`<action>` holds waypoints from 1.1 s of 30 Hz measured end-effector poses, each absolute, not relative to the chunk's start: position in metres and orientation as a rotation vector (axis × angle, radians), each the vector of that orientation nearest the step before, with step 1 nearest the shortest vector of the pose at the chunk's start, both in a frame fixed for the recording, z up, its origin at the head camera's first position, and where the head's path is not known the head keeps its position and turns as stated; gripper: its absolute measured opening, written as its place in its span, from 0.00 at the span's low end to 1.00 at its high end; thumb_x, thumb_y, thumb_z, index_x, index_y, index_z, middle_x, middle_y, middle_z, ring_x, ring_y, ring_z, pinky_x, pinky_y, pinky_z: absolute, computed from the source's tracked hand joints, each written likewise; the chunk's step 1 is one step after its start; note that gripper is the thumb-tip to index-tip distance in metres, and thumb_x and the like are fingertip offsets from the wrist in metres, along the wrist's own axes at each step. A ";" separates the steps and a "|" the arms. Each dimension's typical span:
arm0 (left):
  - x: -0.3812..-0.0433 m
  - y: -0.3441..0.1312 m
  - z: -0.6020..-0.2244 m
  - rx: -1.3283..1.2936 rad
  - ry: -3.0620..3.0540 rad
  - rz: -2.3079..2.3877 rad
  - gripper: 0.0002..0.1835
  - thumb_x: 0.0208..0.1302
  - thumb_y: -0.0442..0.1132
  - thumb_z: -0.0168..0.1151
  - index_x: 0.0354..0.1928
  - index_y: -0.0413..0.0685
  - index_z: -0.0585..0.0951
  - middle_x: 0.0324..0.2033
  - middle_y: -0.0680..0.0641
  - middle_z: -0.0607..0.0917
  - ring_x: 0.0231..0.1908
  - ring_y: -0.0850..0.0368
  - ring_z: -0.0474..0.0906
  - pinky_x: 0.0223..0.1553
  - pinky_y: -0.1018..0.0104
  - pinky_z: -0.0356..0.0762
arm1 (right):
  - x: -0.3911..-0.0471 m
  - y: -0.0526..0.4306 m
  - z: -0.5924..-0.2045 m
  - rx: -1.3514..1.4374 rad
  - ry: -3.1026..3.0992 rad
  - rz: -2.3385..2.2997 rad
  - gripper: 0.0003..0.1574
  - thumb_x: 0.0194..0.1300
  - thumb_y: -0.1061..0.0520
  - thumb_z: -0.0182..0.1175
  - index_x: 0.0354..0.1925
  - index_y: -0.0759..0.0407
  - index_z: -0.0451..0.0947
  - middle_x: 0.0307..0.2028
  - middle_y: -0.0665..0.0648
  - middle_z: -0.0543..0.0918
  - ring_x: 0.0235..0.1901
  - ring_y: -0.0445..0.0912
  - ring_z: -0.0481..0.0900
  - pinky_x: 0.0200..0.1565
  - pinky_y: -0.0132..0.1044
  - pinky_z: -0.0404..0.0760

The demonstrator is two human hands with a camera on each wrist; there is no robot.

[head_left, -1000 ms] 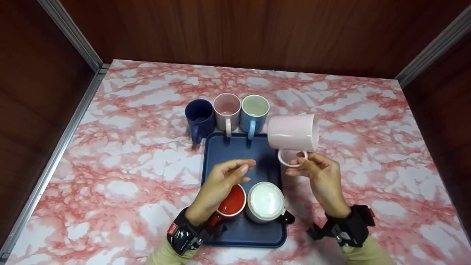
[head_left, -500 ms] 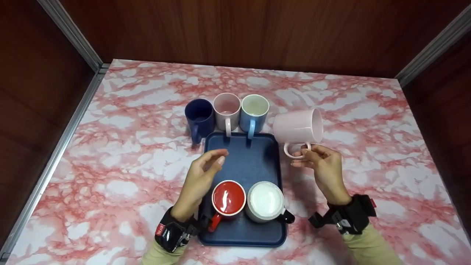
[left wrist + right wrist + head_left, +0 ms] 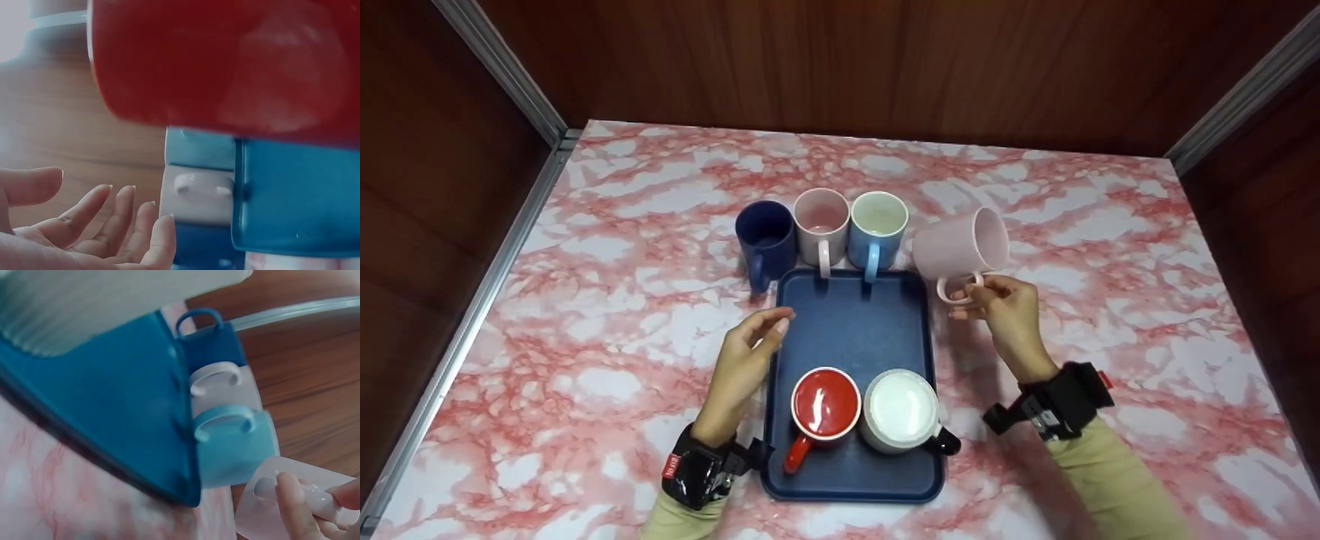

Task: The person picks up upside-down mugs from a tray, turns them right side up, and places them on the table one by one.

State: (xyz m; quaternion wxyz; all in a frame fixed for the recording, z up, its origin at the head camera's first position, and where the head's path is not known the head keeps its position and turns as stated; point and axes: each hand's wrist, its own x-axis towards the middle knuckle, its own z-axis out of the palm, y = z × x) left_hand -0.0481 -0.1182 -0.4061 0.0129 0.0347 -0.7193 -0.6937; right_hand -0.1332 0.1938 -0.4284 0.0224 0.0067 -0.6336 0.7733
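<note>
My right hand (image 3: pixel 1011 319) pinches the handle of a pale pink mug (image 3: pixel 956 244). The mug is tilted, its mouth turned up and to the right, beside the light blue mug (image 3: pixel 877 236). Whether its base touches the table, I cannot tell. In the right wrist view, fingers (image 3: pixel 295 503) overlap that handle. Over the tray's left edge, my left hand (image 3: pixel 739 367) holds nothing, and its fingers are loosely bent. A red mug (image 3: pixel 825 405) and a white mug (image 3: pixel 901 411) with a black handle stand on the dark blue tray (image 3: pixel 855 322).
Beyond the tray's far edge, a dark blue mug (image 3: pixel 767 244) and another pink mug (image 3: pixel 821 225) stand in a row with the light blue one, handles toward me. Brown wood panels (image 3: pixel 870 67) border the red-and-white marbled table (image 3: pixel 607 300).
My right hand has carried the pink mug away from me, and its mouth has turned more upward. The left hand has drawn back leftward from above the tray and red mug.
</note>
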 end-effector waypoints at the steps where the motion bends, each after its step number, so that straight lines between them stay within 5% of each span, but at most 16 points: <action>1: -0.048 -0.120 -0.407 0.132 -2.231 -2.173 0.15 0.65 0.33 0.52 0.50 0.28 0.74 0.47 0.36 0.78 0.48 0.50 0.73 0.48 0.63 0.71 | -0.135 0.191 -0.426 -0.020 -2.021 2.340 0.09 0.58 0.73 0.52 0.35 0.84 0.72 0.28 0.70 0.81 0.25 0.59 0.82 0.28 0.46 0.80; 8: -0.046 -0.131 -0.415 0.251 -2.198 -2.202 0.15 0.65 0.32 0.52 0.50 0.29 0.74 0.48 0.35 0.77 0.47 0.51 0.72 0.48 0.55 0.70 | -0.178 0.213 -0.484 -0.044 -2.069 2.317 0.06 0.58 0.71 0.55 0.34 0.75 0.77 0.27 0.67 0.82 0.24 0.56 0.82 0.27 0.45 0.80; 17: -0.046 -0.134 -0.424 0.316 -2.234 -2.133 0.15 0.65 0.33 0.52 0.49 0.28 0.75 0.47 0.34 0.77 0.47 0.50 0.71 0.49 0.58 0.67 | -0.163 0.175 -0.418 -0.254 -2.249 2.153 0.10 0.59 0.75 0.50 0.37 0.86 0.70 0.20 0.62 0.80 0.17 0.45 0.80 0.23 0.36 0.80; 33: -0.046 -0.138 -0.438 0.316 -2.328 -2.019 0.15 0.65 0.34 0.52 0.48 0.28 0.75 0.46 0.33 0.78 0.49 0.45 0.71 0.52 0.56 0.65 | -0.180 0.162 -0.425 -0.236 -2.535 1.685 0.09 0.56 0.72 0.52 0.30 0.78 0.77 0.27 0.70 0.81 0.14 0.42 0.79 0.22 0.37 0.79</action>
